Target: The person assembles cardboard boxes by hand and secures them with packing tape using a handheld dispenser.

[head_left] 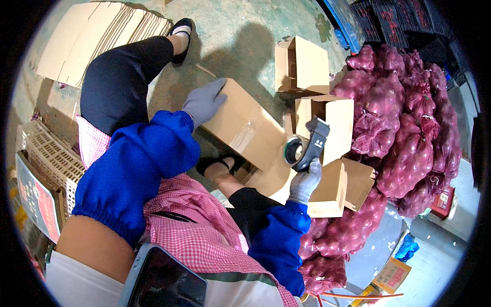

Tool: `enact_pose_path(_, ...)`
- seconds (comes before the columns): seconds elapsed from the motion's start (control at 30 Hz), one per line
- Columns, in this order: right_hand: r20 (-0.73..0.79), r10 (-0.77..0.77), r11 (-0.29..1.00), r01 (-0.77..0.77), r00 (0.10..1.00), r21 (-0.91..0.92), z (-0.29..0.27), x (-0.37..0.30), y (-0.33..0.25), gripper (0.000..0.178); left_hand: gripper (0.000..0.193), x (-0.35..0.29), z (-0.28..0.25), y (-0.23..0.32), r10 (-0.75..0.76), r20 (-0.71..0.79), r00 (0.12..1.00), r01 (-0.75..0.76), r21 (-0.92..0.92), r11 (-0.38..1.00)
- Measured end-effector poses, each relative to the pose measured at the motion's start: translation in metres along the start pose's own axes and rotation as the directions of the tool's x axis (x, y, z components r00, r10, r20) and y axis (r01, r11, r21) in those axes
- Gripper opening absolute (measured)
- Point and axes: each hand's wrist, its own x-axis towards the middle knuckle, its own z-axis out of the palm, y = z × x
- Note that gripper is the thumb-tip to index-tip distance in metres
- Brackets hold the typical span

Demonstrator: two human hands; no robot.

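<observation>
A brown cardboard box (245,120) lies slantwise between my legs, with a strip of clear tape along its upper face. My left hand (204,102), in a grey glove, grips the far left end of this box. In my gloved right hand (305,181) is a black tape dispenser (310,144) with a roll of tape on it. The dispenser is held up near the box's right end, where a cardboard flap (273,176) sticks out. Whether the tape touches the cardboard is hard to tell.
Open cardboard boxes (312,66) stand to the right, beside a heap of red net sacks of onions (378,117). Flattened cardboard (97,38) leans at the far left, above a beige plastic crate (51,148). A phone (166,279) hangs at my front.
</observation>
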Motion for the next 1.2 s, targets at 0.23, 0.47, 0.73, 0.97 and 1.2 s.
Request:
enact_pose_path(0.23,0.264,0.097,0.977,-0.143,0.96,0.161,0.068,0.004,0.005,0.016,0.047,-0.002,-0.008,0.006,-0.106,0.076,0.991,0.11,-0.056,0.992)
enact_pose_path(0.47,0.338,0.093,0.99,-0.122,0.937,0.066,0.093,0.02,0.031,0.019,0.047,0.004,-0.005,-0.001,-0.125,0.099,0.987,0.137,-0.138,0.981)
enact_pose_path(0.73,0.355,0.125,0.992,-0.113,0.927,-0.053,0.095,0.019,0.023,0.021,0.051,0.009,-0.006,-0.002,-0.084,0.125,0.989,0.093,-0.069,0.993)
enact_pose_path(0.97,0.43,0.064,0.998,-0.068,0.901,-0.006,0.093,0.022,0.033,0.022,0.047,0.005,-0.021,0.007,-0.081,0.027,0.996,0.082,-0.053,0.995)
enact_pose_path(1.2,0.411,0.107,0.993,-0.08,0.906,-0.083,0.09,0.026,0.029,0.023,0.027,0.001,-0.023,0.045,-0.24,0.361,0.901,0.399,-0.476,0.784)
